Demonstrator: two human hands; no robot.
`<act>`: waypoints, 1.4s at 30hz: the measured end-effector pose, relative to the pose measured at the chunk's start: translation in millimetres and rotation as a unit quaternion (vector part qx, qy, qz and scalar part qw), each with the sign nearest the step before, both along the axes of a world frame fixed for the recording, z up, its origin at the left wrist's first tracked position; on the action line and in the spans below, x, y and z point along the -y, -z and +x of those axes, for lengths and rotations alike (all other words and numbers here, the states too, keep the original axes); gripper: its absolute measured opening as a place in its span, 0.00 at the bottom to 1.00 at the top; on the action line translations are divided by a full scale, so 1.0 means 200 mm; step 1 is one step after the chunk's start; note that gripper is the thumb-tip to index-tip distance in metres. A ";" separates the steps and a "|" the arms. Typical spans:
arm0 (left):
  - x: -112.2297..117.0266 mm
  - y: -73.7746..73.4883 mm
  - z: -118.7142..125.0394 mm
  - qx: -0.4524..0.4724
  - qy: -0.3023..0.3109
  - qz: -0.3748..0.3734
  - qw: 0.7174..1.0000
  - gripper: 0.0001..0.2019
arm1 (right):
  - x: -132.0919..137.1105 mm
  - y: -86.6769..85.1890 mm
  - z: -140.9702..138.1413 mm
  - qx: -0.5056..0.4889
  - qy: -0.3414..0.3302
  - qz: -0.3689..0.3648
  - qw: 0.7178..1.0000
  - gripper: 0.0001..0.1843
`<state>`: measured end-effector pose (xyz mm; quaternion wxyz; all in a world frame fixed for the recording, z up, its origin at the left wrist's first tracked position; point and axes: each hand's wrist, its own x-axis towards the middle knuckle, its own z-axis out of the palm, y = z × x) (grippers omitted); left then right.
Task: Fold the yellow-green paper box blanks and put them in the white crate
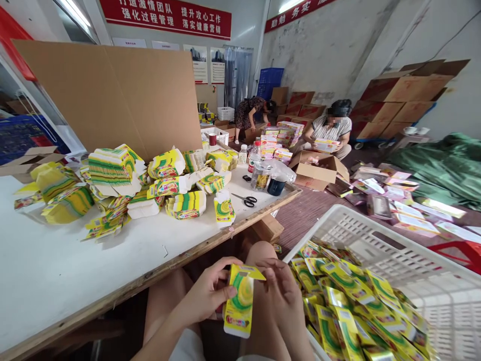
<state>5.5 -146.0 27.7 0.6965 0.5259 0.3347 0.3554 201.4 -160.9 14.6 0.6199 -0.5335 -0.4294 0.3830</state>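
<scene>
Above my lap, my left hand (210, 291) grips a small yellow carton (240, 303) with a green swirl, thumb on its front face and fingers behind. The carton stands roughly upright, its top flap folded out to the right. My right hand (283, 293) is at that flap, with thumb and bent fingers closed by its tip. To my right, a white plastic basket (349, 218) holds many similar yellow cartons (349, 281). Bundles of flat yellow cartons (114, 170) lie heaped on the white table (124, 271), and one carton (224, 209) sits apart near its edge.
Scissors (246, 199), a cola bottle (254, 156), a clear jar (260, 175) and a dark mug (276, 184) stand at the table's far end. A large cardboard sheet (112, 95) rises behind the bundles. Two people work beyond, near an open cardboard box (315, 173) and scattered packages.
</scene>
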 end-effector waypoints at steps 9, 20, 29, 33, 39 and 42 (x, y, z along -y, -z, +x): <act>0.02 -0.02 0.03 -0.089 -0.014 0.105 0.990 0.25 | -0.02 -0.08 0.00 0.023 -0.172 -0.103 0.979 0.24; 0.03 -0.01 0.05 -0.058 -0.025 0.041 0.997 0.26 | -0.02 -0.03 -0.04 0.092 -0.129 -0.067 0.985 0.20; -0.03 -0.06 0.01 -0.011 0.011 -0.015 1.000 0.27 | -0.01 -0.02 0.05 0.041 -0.181 -0.043 0.982 0.18; -0.02 -0.05 0.07 -0.053 0.005 0.033 0.998 0.23 | 0.02 0.02 0.04 -0.020 -0.135 -0.060 0.989 0.20; -0.20 -0.06 0.16 -0.182 -0.051 0.282 0.940 0.26 | 0.04 0.08 0.11 -0.165 0.109 0.038 0.980 0.18; -0.46 -0.02 0.11 -0.297 -0.159 0.386 0.859 0.29 | 0.07 0.12 0.17 -0.294 0.217 0.079 0.928 0.17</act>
